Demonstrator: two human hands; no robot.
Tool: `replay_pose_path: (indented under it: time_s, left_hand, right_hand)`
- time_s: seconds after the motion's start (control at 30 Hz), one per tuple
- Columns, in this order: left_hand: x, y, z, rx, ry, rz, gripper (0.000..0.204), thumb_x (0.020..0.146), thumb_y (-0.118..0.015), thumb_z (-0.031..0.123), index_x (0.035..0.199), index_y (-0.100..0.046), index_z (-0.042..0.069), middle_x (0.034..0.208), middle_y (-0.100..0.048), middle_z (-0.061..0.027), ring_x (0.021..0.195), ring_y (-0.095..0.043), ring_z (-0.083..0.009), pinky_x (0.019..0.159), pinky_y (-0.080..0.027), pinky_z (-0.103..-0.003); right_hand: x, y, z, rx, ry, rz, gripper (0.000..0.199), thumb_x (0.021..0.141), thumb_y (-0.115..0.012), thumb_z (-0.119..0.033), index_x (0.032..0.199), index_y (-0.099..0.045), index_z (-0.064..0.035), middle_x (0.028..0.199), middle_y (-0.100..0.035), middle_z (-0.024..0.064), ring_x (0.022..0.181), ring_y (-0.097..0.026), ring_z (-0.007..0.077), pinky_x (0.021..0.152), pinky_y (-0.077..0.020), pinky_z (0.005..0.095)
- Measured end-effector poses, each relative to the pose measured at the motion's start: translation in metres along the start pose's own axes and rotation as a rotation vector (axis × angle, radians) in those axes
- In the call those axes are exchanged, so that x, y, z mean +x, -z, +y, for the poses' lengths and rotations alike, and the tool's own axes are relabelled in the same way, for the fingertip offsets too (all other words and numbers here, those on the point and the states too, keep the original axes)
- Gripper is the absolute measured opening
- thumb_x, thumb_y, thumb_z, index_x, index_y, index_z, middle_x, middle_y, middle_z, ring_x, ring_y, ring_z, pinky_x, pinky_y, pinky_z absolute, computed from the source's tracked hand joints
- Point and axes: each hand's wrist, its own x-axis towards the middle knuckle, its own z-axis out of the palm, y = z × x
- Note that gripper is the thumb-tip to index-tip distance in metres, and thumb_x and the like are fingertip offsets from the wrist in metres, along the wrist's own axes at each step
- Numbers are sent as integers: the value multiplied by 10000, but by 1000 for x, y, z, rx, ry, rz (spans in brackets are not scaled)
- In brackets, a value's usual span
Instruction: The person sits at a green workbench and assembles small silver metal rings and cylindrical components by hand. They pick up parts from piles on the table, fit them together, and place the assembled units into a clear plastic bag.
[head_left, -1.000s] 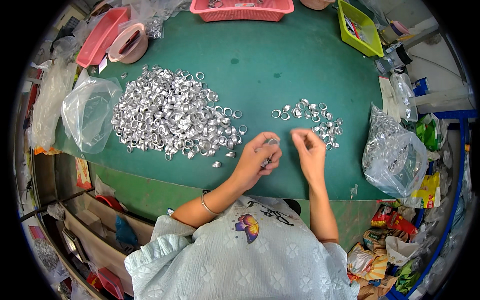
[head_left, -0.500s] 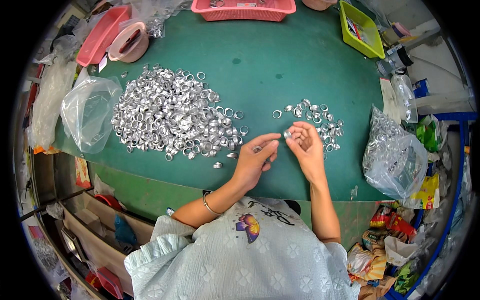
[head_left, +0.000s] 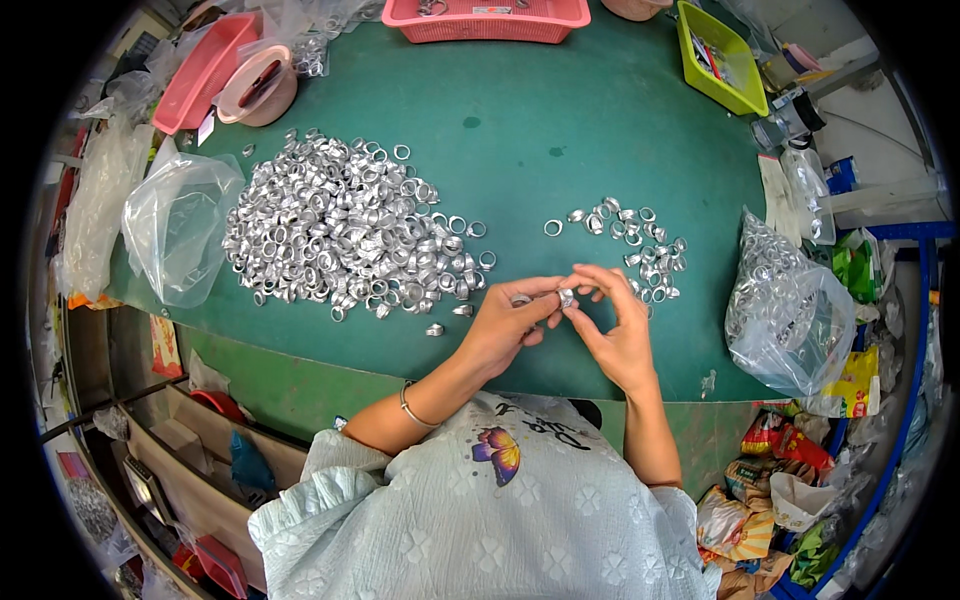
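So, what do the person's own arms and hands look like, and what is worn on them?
Both forearms are bare and both hands are ungloved. The left hand has a thin metal bangle on its wrist. The right hand shows no ring, watch or bracelet. The sleeves belong to a pale blue top with a faint flower pattern and a butterfly print; they end above the elbows with loose, ruffled edges.

Single head fisheye, looking steeply down, close over green table (head_left: 560,120)
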Motion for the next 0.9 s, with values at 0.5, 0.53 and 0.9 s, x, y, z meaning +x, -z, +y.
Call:
replay_pose_path:
  time_s: [0.5, 0.53, 0.9]
  left_hand:
    - [4, 18, -21, -329, 87, -22, 215, 890, -535, 215, 1008, -583, 42, 752, -563, -18, 714, -557, -113, 461, -384, -193]
    - [4, 17, -19, -295, 56, 10, 222, 887, -541, 219, 1023, -579, 49, 741, -558, -12, 698, -548, -106, 460, -377, -190]
    - [7, -8, -12, 613, -552, 22, 355, 808, -607, 49, 1152, -521, 45, 665, -517, 14, 549, -429, -39, 443, -285, -159]
  right_hand:
    - [42, -19, 45, -220, -74, 15, 233, 771, -566, 16, 1000, -588, -17, 966, -562, 61, 837, -519, 174, 711, -418, 297]
    - [36, -16, 38, 7, -230, 10, 205, 795, -564, 7, 998, -584, -12, 975, -565, 57, 831, -524, 153, 711, -422, 281]
    - [-15, -10, 27, 1065, -523, 91, 167, 881, -550, -122, 991, -565, 3, 882, -620, 81, 796, -561, 115, 726, -426, 231]
